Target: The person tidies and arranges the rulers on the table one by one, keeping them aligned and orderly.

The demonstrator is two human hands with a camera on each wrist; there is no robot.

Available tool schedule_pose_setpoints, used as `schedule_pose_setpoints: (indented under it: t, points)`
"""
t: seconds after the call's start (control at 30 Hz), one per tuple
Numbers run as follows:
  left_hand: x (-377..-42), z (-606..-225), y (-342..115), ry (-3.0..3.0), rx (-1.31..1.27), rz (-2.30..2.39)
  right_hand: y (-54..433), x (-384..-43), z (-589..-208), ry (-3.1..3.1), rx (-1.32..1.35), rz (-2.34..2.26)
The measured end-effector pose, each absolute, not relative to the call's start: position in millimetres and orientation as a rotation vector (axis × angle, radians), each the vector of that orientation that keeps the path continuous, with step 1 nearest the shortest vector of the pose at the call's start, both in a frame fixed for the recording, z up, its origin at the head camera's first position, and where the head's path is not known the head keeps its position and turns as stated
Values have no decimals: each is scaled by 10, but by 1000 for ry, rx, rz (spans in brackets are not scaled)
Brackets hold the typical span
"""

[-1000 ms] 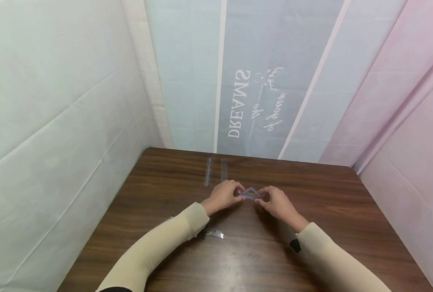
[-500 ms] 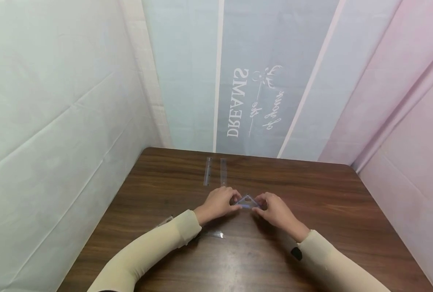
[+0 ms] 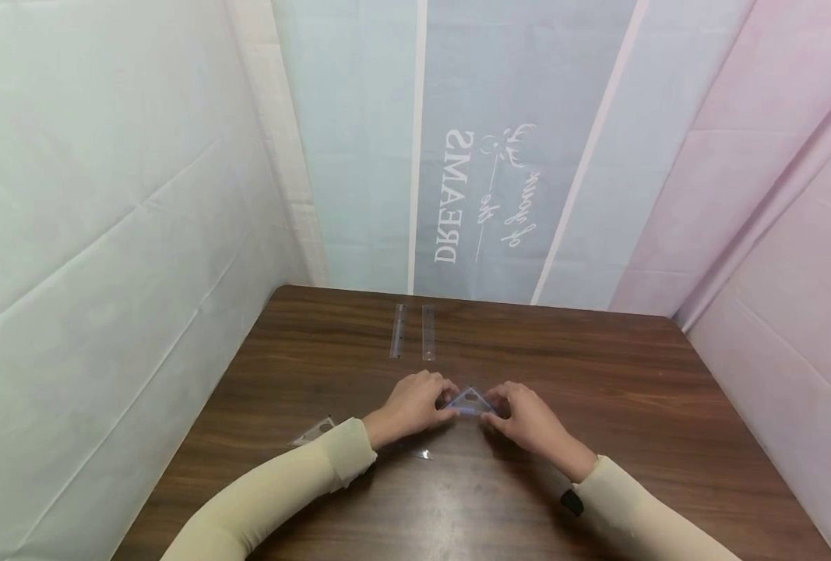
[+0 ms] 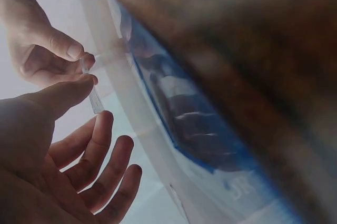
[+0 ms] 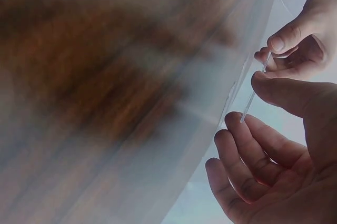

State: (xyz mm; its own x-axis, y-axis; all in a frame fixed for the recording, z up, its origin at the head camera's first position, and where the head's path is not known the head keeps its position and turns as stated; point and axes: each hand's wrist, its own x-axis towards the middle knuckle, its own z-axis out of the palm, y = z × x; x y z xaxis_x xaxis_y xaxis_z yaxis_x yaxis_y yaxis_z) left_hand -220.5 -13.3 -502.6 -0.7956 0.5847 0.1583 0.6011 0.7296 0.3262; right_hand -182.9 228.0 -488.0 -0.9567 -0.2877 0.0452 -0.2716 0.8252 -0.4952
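Note:
Both hands hold a clear set square with bluish edges and a cut-out, near the middle of the table. My left hand pinches its left corner between thumb and fingers. The right hand pinches the opposite corner. Edge-on, the set square appears as a thin strip between the two hands in the left wrist view. Another clear set square lies beside the left sleeve, partly hidden by it. A further clear plastic piece shows past the left forearm, mostly covered.
Two clear rulers lie side by side toward the far edge of the brown wooden table. Close to the left wrist camera is a clear plastic piece with blue edges. Fabric walls surround the table's back and sides.
Both hands have drawn the held set square toward me and slightly left. The left forearm has shifted, showing more of the set square beside it. The right-hand ruler is now fully uncovered.

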Motion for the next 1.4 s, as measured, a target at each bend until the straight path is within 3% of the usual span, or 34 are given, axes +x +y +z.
schedule_pose_setpoints:
  t: [0.63, 1.4]
  points:
    - [-1874, -4980, -136, -2841, -1058, -318, 2273, -1575, -4971, 2936, -437, -846]
    - [-1562, -5057, 5, -2833, -1081, -20, 2337, -1288, -5102, 2967, -612, -818]
